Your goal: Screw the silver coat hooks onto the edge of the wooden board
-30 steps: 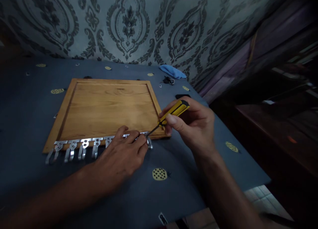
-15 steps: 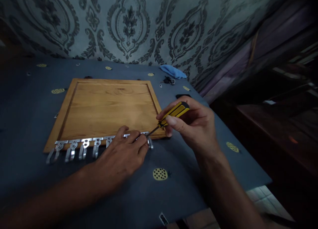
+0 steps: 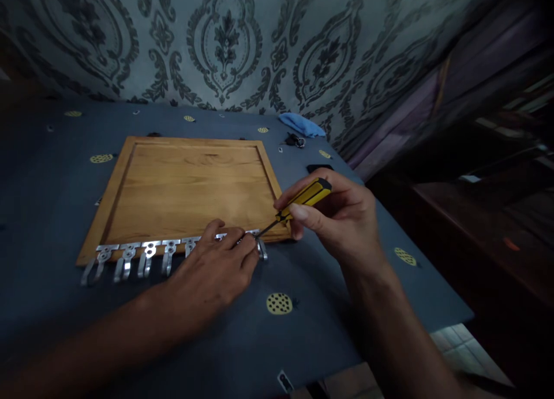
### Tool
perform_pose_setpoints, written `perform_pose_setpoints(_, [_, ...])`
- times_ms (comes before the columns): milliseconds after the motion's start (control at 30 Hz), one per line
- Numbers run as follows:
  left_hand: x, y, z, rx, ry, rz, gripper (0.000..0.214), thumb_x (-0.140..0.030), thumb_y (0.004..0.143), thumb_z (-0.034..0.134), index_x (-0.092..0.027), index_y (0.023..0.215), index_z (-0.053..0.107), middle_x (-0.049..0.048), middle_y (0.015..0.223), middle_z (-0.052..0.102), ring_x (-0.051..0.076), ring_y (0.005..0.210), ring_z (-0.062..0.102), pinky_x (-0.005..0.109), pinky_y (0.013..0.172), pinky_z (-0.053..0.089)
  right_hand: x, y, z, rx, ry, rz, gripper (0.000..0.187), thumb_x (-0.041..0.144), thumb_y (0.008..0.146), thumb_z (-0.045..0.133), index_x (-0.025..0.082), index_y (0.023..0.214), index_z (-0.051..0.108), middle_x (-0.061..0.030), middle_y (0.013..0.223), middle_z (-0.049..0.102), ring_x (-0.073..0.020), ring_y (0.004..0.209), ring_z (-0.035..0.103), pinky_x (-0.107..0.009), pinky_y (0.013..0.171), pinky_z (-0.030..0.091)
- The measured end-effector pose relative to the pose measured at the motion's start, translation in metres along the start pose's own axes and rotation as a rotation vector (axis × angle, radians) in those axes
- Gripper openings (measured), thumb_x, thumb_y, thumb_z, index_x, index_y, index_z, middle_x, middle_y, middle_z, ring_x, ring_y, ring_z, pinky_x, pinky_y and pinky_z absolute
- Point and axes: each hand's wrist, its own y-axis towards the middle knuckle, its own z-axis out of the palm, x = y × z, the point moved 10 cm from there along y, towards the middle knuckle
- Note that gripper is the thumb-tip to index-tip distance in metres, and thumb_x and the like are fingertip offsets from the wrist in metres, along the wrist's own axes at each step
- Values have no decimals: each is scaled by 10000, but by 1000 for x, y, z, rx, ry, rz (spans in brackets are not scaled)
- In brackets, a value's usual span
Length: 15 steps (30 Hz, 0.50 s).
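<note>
Right hand [image 3: 346,220]: fingertips had shifted slightly toward the shaft end of the yellow-and-black screwdriver [image 3: 305,202]; otherwise near-static. Right grip was closed around the handle, thumb on the near side. Long axis of the tool sloped from the handle down and leftward, its shaft meeting the right end of the metal hook rail [image 3: 149,250] close to the left fingertips; exact tip contact could not be resolved. Rail lay along the near edge of the wood-framed panel [image 3: 190,185], hooks toward the person. Left hand [image 3: 212,272] lay palm down over the rail's right portion, nearer to it than the right; whether that grip pinched the metal, could not tell. Panel rested flat on the pineapple-print-covered desk [image 3: 329,306]. Beyond it, to the right: keys [image 3: 295,140], blue cloth [image 3: 303,125].
</note>
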Motion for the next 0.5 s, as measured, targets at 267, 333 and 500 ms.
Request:
perform_pose_setpoints(267, [-1,0,1,8,23,-1,198,-190,985,608,-128,1165,663,76,1179,710,248,1105,596,446,1061,307,3,-1,0,34,-28,-1,225,420,841,824,231,963,813,-7,787,764,-91,468,622,-245,490,572])
perform_pose_setpoints(333, [-1,-1,1,8,13,-2,212,-188,984,613,-127,1182,657,73,1183,706,248,1112,596,447,1064,303,6,0,0,5,-45,-29,246,449,777,870,221,833,796,12,691,726,-92,431,603,-230,430,546])
perform_pose_setpoints(500, [0,-1,1,12,9,-7,199,-201,997,605,-123,1170,665,84,1195,708,253,1120,598,447,1069,290,10,-2,-4,-162,-84,-128,271,420,690,933,215,730,761,42,629,672,-73,388,561,-199,349,474])
